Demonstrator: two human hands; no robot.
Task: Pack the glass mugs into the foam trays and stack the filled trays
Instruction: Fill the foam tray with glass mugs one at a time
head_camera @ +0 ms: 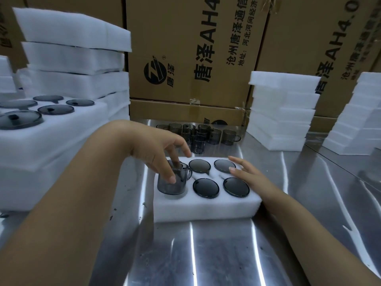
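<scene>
Right now the left grip (159,154) is pinching a glass mug (172,183) in the near-left pocket of the foam tray (206,209), while the right grip (248,174) is lying flat, released, on its right side

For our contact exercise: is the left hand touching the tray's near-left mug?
Touching. The head view shows the left hand pinching the mug: thumb on its outer wall, a finger inside its rim.

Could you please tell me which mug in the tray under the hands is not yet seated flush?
The near-left mug, gripped by the left hand: it stands above the foam tray, while the other four sit flush.
</scene>
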